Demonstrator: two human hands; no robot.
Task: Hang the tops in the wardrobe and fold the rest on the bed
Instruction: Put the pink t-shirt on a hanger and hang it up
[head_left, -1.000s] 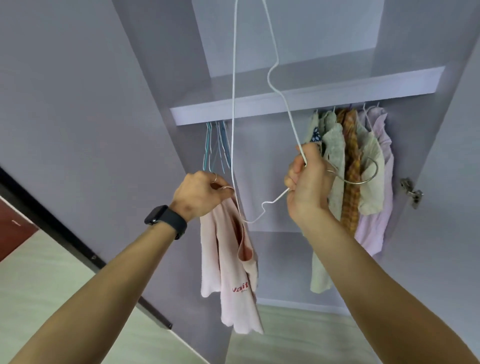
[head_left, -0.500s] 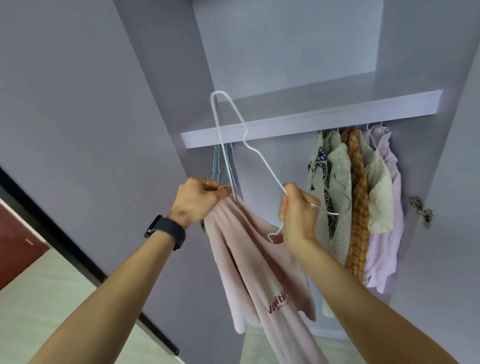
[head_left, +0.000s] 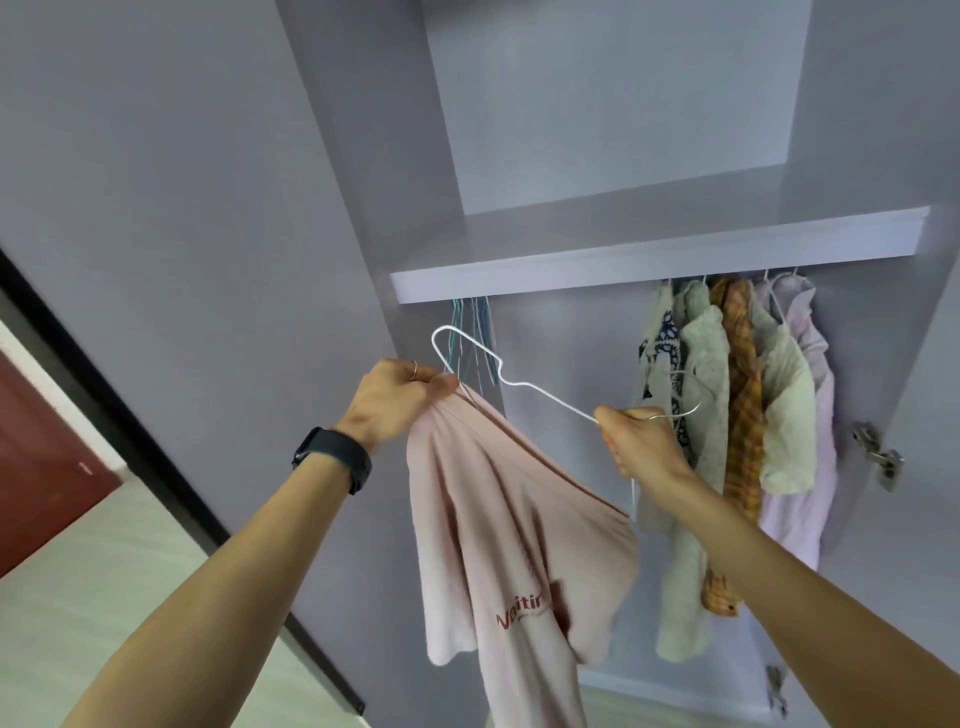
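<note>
While the pink top (head_left: 509, 519) is not yet on the rail, I hold it up in front of the open wardrobe (head_left: 649, 260). My left hand (head_left: 400, 400) is curled tight and pinches a bunch of the top's fabric. The garment drapes from there toward 6 o'clock and spreads toward 4 o'clock under the right wrist. My right hand (head_left: 641, 447) is closed round the white wire hanger (head_left: 524, 385) at its neck, with the hook pointing to 3 o'clock. The far shoulder loop stands at 12 o'clock of the left hand.

I judge that this grip lets one hand steer the wire into the fabric while the other holds the opening gathered. Spare hangers (head_left: 475, 338) hang at 1 o'clock of the left hand. The hung tops (head_left: 727, 415) sit at 3 o'clock of the right hand.
</note>
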